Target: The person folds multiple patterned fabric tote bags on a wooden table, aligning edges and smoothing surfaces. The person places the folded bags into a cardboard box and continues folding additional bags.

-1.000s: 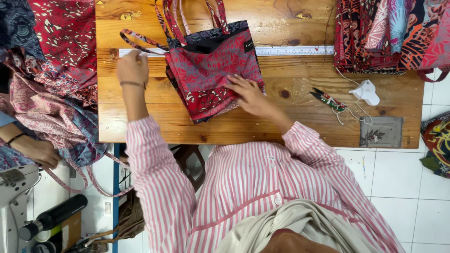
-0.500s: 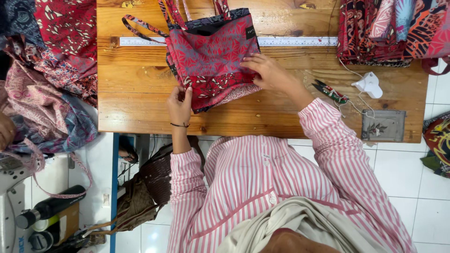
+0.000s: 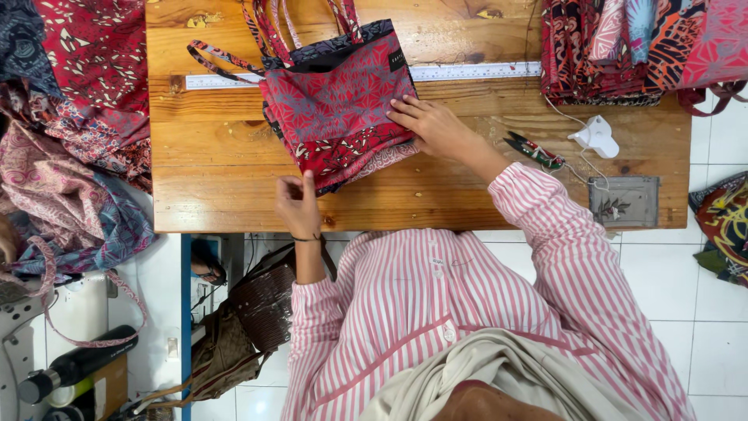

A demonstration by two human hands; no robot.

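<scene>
Both hands were on a red patterned tote bag [image 3: 335, 109] lying flat on the wooden table [image 3: 218, 168]. Her right hand [image 3: 432, 125] lay spread, fingers flat and pressing, on the bag's edge toward three o'clock; her left hand [image 3: 298, 204] pinched the bag's lower corner, at about six o'clock, between thumb and fingers. The bag sat just left of the table's middle, its long axis tilted slightly, running from about five o'clock up to eleven o'clock, with the dark-lined mouth and the looped handles [image 3: 269, 31] pointing to twelve o'clock, away from the person. A white ruler [image 3: 467, 72] ran across the table from nine to three o'clock, passing under the bag's upper part. At three o'clock from the right hand, near it, lay small thread snips [image 3: 534, 150], then a white piece [image 3: 596, 136] with a cord and a grey square pad [image 3: 625, 201] at the table edge. A stack of folded printed cloth [image 3: 631, 47] sat at two o'clock, well apart. More patterned fabric [image 3: 70, 125] hung at nine o'clock, beside the table's edge. Nothing lay between either hand and the bag.
</scene>
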